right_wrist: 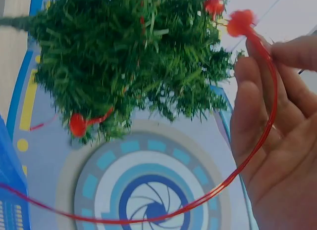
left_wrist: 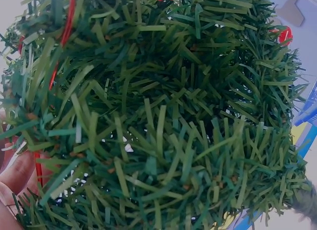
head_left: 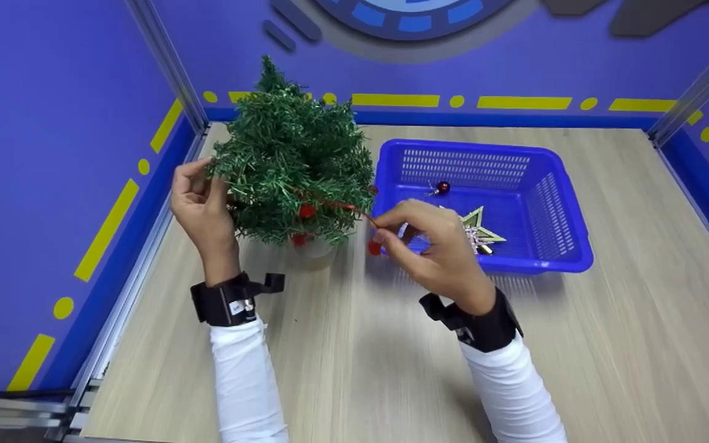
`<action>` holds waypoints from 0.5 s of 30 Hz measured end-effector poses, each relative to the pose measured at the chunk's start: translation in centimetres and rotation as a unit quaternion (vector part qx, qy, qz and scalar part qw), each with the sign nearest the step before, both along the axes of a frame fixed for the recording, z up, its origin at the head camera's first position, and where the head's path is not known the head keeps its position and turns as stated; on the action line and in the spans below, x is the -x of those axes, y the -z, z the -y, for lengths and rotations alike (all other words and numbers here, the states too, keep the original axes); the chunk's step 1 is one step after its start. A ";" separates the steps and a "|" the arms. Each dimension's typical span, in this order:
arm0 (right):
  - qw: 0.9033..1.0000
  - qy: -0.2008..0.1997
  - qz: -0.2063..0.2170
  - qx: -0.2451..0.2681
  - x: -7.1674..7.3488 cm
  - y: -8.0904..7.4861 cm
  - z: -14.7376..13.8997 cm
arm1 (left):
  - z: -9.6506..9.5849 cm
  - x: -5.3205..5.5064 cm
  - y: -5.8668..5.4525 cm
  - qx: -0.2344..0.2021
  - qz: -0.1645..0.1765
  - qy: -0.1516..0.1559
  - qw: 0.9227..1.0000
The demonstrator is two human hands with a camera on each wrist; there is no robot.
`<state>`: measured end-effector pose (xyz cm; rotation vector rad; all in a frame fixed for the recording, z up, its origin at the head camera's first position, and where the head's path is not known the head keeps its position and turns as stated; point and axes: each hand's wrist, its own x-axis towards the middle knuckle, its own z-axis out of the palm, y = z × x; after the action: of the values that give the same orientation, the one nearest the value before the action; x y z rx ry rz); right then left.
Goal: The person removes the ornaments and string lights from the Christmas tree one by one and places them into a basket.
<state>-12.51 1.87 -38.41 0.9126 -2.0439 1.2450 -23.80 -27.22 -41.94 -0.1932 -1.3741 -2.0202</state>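
A small green artificial Christmas tree (head_left: 293, 147) stands in a pale pot (head_left: 316, 247), partly hidden by its lower branches. My right hand (head_left: 437, 243), to the right of the tree, pinches a red cord garland (right_wrist: 274, 91) between thumb and fingers. The cord runs from there to the front branches, and a red pompom (right_wrist: 241, 23) sits close to the fingertips. At the tree's left side, my left hand (head_left: 204, 200) has its fingers curled at the branch tips. In the left wrist view the red cord (left_wrist: 39, 168) runs between those fingers, partly covered by needles.
A blue plastic basket (head_left: 576, 258) sits to the right of the tree. Inside it lie a dark red ball ornament (head_left: 443, 187) and a gold-green star (head_left: 474, 223) among other small decorations. Blue panels (head_left: 514, 74) close off the back and sides of the wooden table (head_left: 354, 369).
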 end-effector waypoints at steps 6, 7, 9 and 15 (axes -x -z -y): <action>0.992 0.037 -0.016 0.119 0.2 -0.4 -0.5 | 0.0 0.1 0.1 -0.006 -0.002 0.006 1.000; 0.991 0.042 -0.018 0.130 0.2 -0.4 -0.8 | 0.0 0.1 0.1 -0.004 -0.002 0.004 1.000; 0.989 0.053 -0.019 0.138 0.2 -0.5 -1.2 | 0.0 0.2 0.1 0.001 -0.004 -0.001 1.000; 0.988 0.090 -0.013 0.127 0.6 -0.3 -1.8 | -0.3 0.3 0.2 -0.003 -0.020 -0.035 0.999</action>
<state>-13.11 3.69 -38.06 0.6087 -1.8485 1.3482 -24.10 -26.90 -42.15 -0.1795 -1.3317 -1.9515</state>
